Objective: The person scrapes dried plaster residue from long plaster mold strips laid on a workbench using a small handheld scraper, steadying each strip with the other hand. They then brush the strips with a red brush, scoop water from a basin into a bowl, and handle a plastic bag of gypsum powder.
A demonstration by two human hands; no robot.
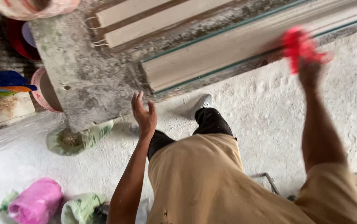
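Note:
My right hand [311, 70] is raised at the upper right and grips a blurred red cloth [298, 45] against the long pale moulded strip [236, 47] lying on the dusty workbench [83, 79]. My left hand [144, 113] hangs in the air just below the bench's front edge, fingers apart and holding nothing. I stand in a tan apron, dark trousers and a white shoe [203, 101] on a floor covered in white dust.
More pale moulded strips [145, 18] lie at the back of the bench. A pink bag [37, 201] and green bags [81, 139] lie on the floor at left. A pink bucket [45, 91] and red basin [18, 41] stand behind the bench.

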